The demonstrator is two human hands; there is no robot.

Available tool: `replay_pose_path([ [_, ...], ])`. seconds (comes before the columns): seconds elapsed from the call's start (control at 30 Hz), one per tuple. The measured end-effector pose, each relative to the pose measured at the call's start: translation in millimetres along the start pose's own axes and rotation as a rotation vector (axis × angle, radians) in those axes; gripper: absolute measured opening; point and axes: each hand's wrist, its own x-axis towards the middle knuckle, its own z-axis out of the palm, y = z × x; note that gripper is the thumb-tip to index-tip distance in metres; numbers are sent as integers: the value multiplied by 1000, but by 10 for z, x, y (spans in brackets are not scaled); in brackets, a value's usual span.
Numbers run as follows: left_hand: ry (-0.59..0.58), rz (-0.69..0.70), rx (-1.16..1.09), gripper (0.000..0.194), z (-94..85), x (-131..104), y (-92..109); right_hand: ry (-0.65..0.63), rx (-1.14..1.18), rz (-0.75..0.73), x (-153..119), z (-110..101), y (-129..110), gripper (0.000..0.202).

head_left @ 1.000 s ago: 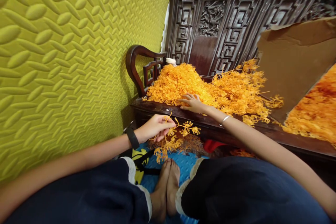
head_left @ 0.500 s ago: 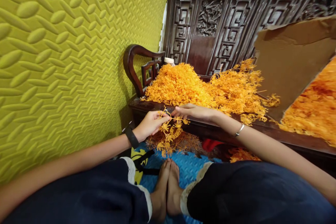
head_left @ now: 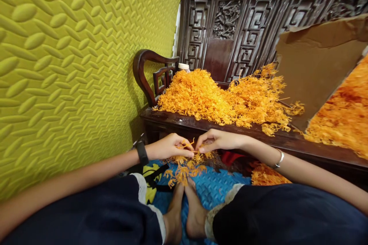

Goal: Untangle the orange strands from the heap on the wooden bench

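Between my two hands hangs an orange stringy sprig [head_left: 185, 170] with curly ends, above my feet. My left hand [head_left: 172, 146], with a black band at the wrist, pinches its stem. My right hand [head_left: 220, 140], with a silver bracelet on the arm, has thumb and forefinger pressed together on the sprig, close beside the left fingertips. Past the hands, a large heap of orange stringy pieces [head_left: 198, 95] lies on the dark wooden bench [head_left: 189, 121], with a looser tangle [head_left: 258, 97] to its right.
A cardboard sheet [head_left: 313, 69] leans on the bench, with more orange pieces [head_left: 342, 118] at its right. A yellow textured wall [head_left: 86, 65] rises at left. A white-lidded jar [head_left: 184, 67] stands behind the heap. Blue matting [head_left: 215, 183] and a yellow-black item [head_left: 152, 180] lie below.
Both hands and the sprig have moved down, off the bench edge. My right hand's fingers, loosely stretched before, are now pinched on the sprig. The view has shifted slightly.
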Motion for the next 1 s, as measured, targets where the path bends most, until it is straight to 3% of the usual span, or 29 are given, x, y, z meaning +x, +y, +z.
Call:
replay_pose_path([
  [0.2,-75,51,125,34,-5,-34,-19,110,-20,30,-117,4,79,34],
  [0.37,-255,37,276,37,-67,-64,-23,121,100,74,-249,-91,265,37],
  [0.5,-279,63,345,34,-67,-24,-78,211,135,62,-294,-87,320,37],
  [0.8,-253,151,571,24,41,48,92,-183,144,14,-101,320,289,46],
  [0.9,-255,183,586,22,48,85,99,-202,121,-1,-17,445,324,39],
  [1.0,-279,186,599,20,46,116,94,-137,103,18,44,483,365,36],
])
